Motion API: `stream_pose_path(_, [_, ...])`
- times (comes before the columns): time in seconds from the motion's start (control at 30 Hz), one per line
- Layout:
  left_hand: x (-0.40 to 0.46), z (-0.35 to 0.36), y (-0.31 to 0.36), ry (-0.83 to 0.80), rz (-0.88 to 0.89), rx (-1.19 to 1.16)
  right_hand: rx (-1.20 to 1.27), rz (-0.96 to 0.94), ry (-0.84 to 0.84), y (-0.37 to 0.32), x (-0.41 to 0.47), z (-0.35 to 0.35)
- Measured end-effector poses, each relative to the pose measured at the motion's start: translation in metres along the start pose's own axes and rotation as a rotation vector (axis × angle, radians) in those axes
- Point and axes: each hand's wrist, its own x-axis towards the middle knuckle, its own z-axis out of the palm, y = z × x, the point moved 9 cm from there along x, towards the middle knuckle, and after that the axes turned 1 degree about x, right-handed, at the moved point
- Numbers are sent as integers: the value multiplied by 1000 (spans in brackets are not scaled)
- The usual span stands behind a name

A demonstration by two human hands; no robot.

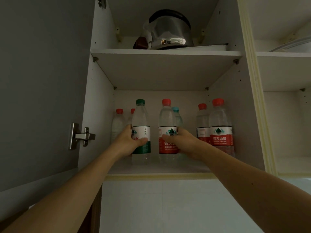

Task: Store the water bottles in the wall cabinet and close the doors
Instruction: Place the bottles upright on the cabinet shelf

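- The wall cabinet (249,115) fills most of the frame, open, with its grey door (42,89) swung out over the left side. The doors aren't shut yet, so that bit's still to do.
- The lower shelf (156,169) in the middle of the frame is where the water goes. There's a kettle (170,31) on the shelf above, top center.
- Bottles are already standing at the back left, plus a pair at center right (220,128).
- My left hand (129,142) is wrapped round the green-label bottle (141,130), and my right hand (183,142) is wrapped round the red-label bottle (168,130). A blue-capped one sits just behind it.
- Key thing: both bottles are upright, long axis vertical, straight ahead of each hand and side by side with a gap between. They look set down near the shelf's front edge, though I can't tell for sure. I reckon next is just letting go and pulling back. The left hand is nearer that open door.
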Motion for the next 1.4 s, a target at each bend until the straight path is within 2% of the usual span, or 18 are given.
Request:
stream_pose_path(0.2, [4, 0, -4, 5, -12, 16, -24, 45, 72, 14, 17, -5])
stream_pose_path(0.67, [37, 12, -22, -55, -120, 170, -239, 171, 76, 21, 36, -15])
stream_pose_path(0.9, [57, 24, -23, -86, -162, 402, -366, 216, 67, 28, 53, -15])
stream_pose_path(1.17, [73, 33, -24, -59, -133, 608, -372, 256, 48, 39, 68, -19])
stream_pose_path(1.4, [80, 28, -9, 81, 27, 1097, -380, 278, 40, 42, 79, -14])
